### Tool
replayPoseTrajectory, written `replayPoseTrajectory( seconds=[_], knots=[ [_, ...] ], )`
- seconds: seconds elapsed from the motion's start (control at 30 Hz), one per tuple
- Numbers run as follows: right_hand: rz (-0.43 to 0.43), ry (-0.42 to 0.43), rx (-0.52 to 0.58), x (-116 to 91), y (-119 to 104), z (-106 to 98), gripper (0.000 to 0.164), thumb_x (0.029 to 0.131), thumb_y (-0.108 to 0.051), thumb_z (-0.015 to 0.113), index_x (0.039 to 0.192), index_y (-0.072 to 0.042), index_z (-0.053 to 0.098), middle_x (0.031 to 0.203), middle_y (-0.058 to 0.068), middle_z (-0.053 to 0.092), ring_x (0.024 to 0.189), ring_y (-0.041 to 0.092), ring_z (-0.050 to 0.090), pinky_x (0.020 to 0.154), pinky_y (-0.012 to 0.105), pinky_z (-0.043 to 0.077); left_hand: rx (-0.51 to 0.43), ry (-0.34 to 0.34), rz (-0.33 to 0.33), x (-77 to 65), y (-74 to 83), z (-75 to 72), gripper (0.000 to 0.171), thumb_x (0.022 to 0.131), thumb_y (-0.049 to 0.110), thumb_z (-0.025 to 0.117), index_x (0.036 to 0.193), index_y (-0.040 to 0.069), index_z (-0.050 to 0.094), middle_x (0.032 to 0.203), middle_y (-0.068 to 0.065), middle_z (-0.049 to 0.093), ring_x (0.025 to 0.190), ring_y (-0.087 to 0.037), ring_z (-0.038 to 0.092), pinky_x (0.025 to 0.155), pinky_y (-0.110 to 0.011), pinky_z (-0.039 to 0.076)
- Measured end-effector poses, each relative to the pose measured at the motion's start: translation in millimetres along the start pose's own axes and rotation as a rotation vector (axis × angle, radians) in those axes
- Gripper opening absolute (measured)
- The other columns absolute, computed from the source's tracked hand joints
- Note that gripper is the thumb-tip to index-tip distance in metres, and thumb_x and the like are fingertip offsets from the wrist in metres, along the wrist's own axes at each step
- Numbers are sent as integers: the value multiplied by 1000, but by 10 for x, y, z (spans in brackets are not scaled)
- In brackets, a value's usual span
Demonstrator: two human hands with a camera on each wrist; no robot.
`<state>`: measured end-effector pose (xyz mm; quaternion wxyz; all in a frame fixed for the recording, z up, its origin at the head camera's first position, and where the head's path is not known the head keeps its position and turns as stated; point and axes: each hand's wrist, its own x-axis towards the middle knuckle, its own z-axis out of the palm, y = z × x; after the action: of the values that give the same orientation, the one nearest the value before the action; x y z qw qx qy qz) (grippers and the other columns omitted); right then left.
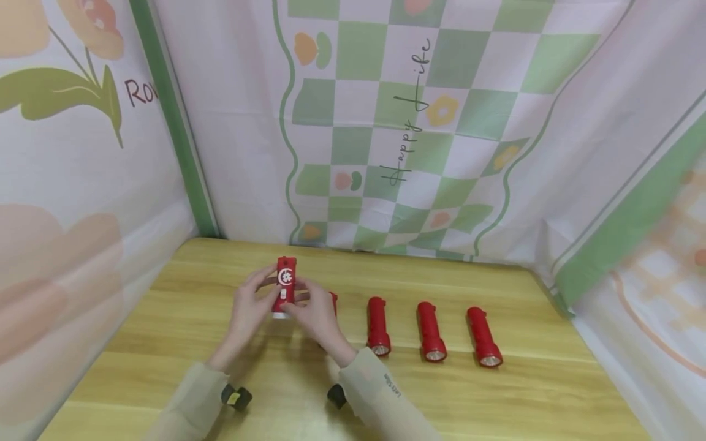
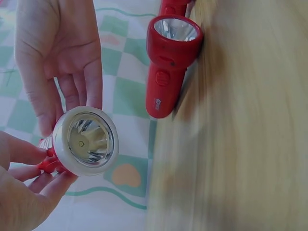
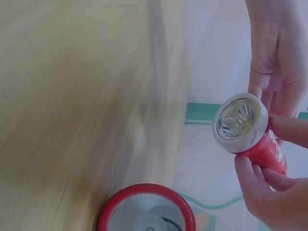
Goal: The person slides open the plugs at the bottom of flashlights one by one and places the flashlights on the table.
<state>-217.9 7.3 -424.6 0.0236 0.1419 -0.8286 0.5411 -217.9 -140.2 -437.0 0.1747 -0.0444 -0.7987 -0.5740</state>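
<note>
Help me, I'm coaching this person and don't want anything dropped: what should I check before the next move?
1. Grip: ok. The left hand and right hand both hold the white-rimmed flashlight.
2. Lift: ok. It is held up off the table.
3. Lens: ok. No fingers cover it in the wrist views.
4. Three flashlights on the right: ok. They lie apart from one another.
5. Clear sight of the nearest flashlight: not ok. The right hand hides most of it from the head camera.
6. Switch setting: cannot tell, too small to read.
</note>
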Motion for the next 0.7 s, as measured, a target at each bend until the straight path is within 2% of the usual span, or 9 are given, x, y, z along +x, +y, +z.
replayPoseTrajectory(
  seconds=[0.2, 0.5, 0.7],
  knots=[
    [-2, 9, 21, 10, -24, -55, 50, 81, -10, 80, 127, -1, 63, 118, 17, 69, 97, 26, 69, 78, 22, 60, -73, 11, 0, -2, 76, 24, 44, 88, -4, 68, 131, 2, 62, 135, -20, 61, 115, -38, 66, 88, -34, 59],
    [-17, 11, 93, 14, -37, -133, 53, 82, -7, 78, 131, 2, 60, 121, 20, 64, 106, 31, 66, 93, 40, 59, -110, 56, -9, -30, 130, 97, 47, 86, -7, 67, 132, -2, 60, 135, -23, 61, 114, -41, 66, 106, -52, 48],
    [-11, -10, 155, 14, 2, -159, 52, 84, -4, 76, 133, 0, 58, 127, 22, 65, 111, 36, 67, 94, 39, 59, -160, 34, -42, -49, 151, 122, 48, 87, -6, 67, 134, 2, 59, 139, -20, 59, 118, -38, 64, 107, -52, 48]
  ],
)
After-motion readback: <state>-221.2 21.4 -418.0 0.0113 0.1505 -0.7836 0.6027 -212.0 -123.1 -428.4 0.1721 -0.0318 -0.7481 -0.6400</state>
